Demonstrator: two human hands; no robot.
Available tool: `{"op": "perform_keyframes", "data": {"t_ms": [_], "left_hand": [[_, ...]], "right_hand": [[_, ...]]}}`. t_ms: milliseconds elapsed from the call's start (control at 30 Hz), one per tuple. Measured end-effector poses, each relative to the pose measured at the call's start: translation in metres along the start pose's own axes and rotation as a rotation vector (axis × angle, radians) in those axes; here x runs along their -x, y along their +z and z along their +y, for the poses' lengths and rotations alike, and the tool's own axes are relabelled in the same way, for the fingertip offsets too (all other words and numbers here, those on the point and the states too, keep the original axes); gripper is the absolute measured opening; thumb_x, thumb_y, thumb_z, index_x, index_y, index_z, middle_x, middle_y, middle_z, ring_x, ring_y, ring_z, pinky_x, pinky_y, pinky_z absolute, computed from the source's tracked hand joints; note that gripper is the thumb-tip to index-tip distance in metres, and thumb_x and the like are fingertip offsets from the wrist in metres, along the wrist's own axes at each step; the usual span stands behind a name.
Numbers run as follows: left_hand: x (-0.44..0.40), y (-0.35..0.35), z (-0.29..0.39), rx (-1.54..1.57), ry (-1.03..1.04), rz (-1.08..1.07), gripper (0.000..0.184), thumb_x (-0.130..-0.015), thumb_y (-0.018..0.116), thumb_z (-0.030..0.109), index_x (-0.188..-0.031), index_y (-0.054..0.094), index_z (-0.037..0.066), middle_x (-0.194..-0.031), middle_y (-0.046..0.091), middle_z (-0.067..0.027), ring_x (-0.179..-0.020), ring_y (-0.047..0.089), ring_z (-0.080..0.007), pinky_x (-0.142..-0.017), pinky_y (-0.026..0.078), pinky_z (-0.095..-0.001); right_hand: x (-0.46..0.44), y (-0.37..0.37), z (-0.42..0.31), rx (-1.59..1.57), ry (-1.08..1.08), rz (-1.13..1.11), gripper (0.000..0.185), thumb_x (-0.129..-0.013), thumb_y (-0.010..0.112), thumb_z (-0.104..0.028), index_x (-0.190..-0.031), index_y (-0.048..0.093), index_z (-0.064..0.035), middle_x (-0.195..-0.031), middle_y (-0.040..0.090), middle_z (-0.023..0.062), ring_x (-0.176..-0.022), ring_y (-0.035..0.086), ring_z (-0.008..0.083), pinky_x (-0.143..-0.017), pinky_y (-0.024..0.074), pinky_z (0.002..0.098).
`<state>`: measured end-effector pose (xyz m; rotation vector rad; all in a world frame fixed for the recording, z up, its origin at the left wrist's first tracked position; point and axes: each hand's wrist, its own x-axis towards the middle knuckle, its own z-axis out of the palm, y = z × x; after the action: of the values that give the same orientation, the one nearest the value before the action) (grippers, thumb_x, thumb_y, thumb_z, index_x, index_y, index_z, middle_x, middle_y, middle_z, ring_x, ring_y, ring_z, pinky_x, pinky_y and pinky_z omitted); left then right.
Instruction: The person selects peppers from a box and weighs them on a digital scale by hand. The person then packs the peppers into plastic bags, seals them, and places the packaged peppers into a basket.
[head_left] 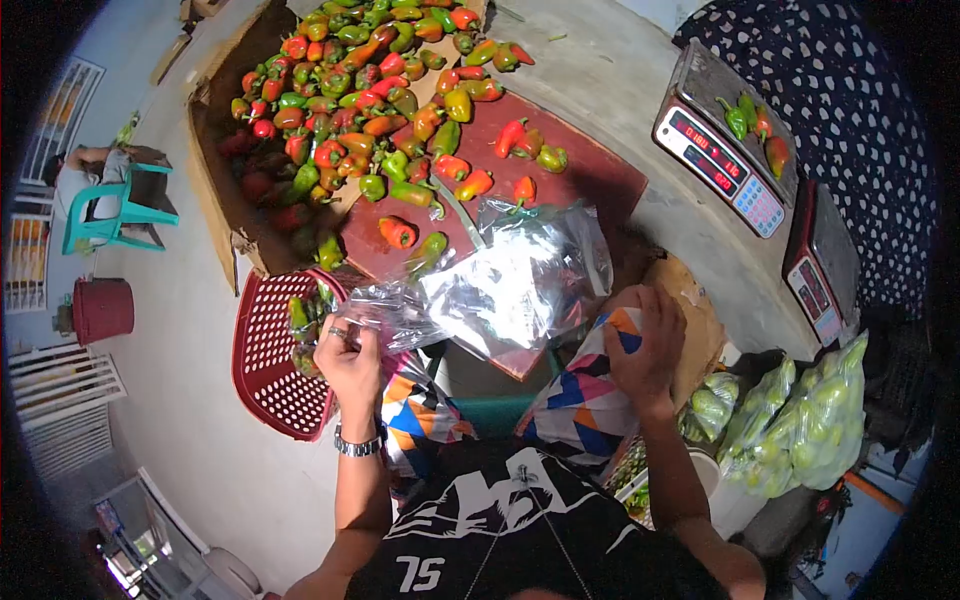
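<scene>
My left hand (pixel 350 365) is closed on the gathered end of a clear plastic bag (pixel 520 285). The bag lies spread and shiny over the near corner of a dark red tabletop (pixel 590 165). On my knee rests my right hand (pixel 648 345), fingers extended, with nothing visible in it. Red, green and mottled peppers (pixel 340 150) are heaped beyond the bag, partly inside an opened cardboard box (pixel 212 170). A few loose peppers, such as a red one (pixel 398 232), lie close to the bag's far edge.
A red perforated basket (pixel 262 345) with some peppers stands beside my left hand. To the right, a digital scale (pixel 720 160) carries several peppers, near a second scale (pixel 822 265). Filled plastic bags of green produce (pixel 800 420) sit at the lower right. A green chair (pixel 120 205) is far left.
</scene>
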<state>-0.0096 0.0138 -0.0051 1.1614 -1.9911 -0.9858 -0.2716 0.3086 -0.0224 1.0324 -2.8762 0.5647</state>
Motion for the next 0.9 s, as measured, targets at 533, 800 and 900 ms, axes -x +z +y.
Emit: {"op": "perform_keyframes", "data": {"t_ms": [533,800,900], "left_hand": [[0.004,0.01,-0.008,0.092,-0.052,0.054,0.045,-0.085,0.058,-0.01,-0.129,0.065,-0.003,-0.109,0.065,-0.005,-0.097,0.062,-0.0116,-0.086,0.051,-0.0248],[-0.004,0.016,0.004,0.001,-0.069,0.057,0.03,-0.086,0.059,-0.01,-0.115,0.067,-0.005,-0.106,0.066,-0.0055,-0.096,0.063,-0.0116,-0.085,0.051,-0.0247],[-0.006,0.014,0.01,-0.034,-0.037,0.033,0.029,-0.087,0.062,-0.008,-0.115,0.069,-0.004,-0.106,0.068,-0.0062,-0.093,0.062,-0.0125,-0.087,0.051,-0.027]], "right_hand": [[-0.221,-0.074,0.114,-0.138,-0.189,0.319,0.056,-0.083,0.086,-0.025,-0.131,0.065,-0.0035,-0.122,0.07,0.0181,-0.11,0.068,0.0328,-0.099,0.0511,0.04],[-0.424,-0.095,0.263,0.037,0.179,-0.279,0.114,-0.058,0.099,-0.045,-0.158,0.047,-0.0265,-0.157,0.047,0.0193,-0.145,0.046,0.0372,-0.12,0.0377,0.0466],[-0.431,-0.08,0.276,-0.131,0.198,-0.425,0.104,-0.061,0.098,-0.046,-0.152,0.055,-0.0178,-0.15,0.055,0.0197,-0.142,0.049,0.0343,-0.119,0.0378,0.0428]]}}
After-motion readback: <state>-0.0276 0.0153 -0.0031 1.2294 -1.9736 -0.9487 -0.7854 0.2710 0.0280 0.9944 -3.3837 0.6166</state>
